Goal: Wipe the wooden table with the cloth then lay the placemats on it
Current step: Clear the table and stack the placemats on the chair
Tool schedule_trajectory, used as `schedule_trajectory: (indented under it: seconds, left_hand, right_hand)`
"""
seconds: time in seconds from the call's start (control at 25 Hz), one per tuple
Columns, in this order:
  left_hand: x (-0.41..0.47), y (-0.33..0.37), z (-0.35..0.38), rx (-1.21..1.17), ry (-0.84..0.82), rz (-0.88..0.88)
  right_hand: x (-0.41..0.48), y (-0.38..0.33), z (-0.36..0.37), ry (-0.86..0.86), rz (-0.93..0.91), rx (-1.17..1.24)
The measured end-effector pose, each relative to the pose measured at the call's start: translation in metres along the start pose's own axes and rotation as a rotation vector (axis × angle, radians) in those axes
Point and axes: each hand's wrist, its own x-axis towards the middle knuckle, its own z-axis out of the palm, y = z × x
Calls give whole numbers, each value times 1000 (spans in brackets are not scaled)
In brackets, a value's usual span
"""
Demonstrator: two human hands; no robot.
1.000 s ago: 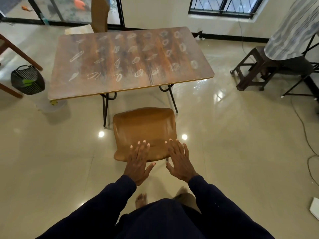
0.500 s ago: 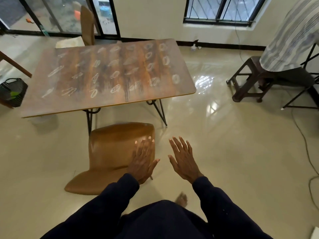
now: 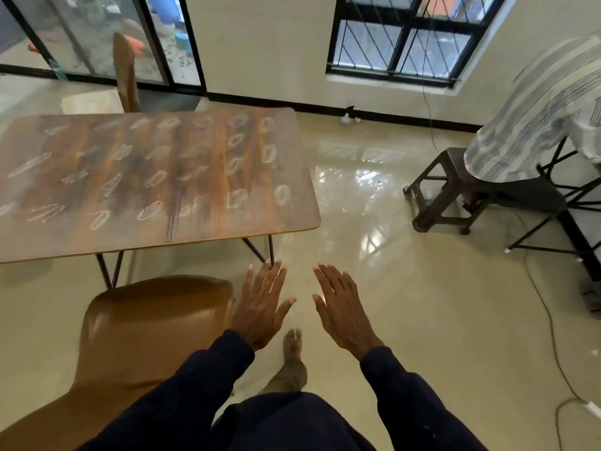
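Both hands have come off the brown chair since a second ago, and the view has swung right, so the wooden table (image 3: pixel 156 180) now sits up and to the left. Left hand (image 3: pixel 260 304) hovers just beside the chair's (image 3: pixel 149 323) right edge, palm down, fingers spread wide, holding nothing; whether it brushes the chair I cannot tell. Right hand (image 3: pixel 341 310) is alongside it over bare floor (image 3: pixel 406 304), fingers likewise splayed and empty. Between and below them, one bare foot (image 3: pixel 292 345) is planted on the shiny tiles.

Look at that tabletop: rows of white chalky loops and scribbles (image 3: pixel 234 164) all across the wood grain, on thin black metal legs. No cloth or placemats show in this view.

Off to the right, a dark stool (image 3: pixel 439 190) stands near a black-framed stand draped with striped fabric (image 3: pixel 536 118). A cable (image 3: pixel 549 320) trails across the floor. Behind the table, another brown chair back (image 3: pixel 125 73) rises before the glass doors (image 3: pixel 91 37).
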Motion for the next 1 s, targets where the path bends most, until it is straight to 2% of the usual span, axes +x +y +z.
schedule_trajectory:
  seconds: [0.2,0.28,0.4,0.48,0.6,0.8,0.92,1.0]
  left_hand:
    - [133,9,13,-84,17,-6]
    - [185,11,17,-16,69,43]
    - [249,9,15,-113,48,-4]
    - [289,6,23,-66,120,-3]
    - [357,2,28,-107,78,-52]
    - [482,4,50,-41,91,-135]
    - [553,14,51,-66,128,-227]
    - [597,20,54,15,172,-252]
  right_hand:
    - [94,84,-44,-5,-13,-54]
    - [136,117,-60,-2,-52,-155]
    - [191,148,-82,3,-17,-36]
    - [227,176,-87,48,-67,-92]
    - [287,218,-97,19,-101,-49]
    - [395,312,-121,-28,-180,-97]
    - [458,360,-151,-34,-211,-62]
    - [494,390,-166,-26,-279,-134]
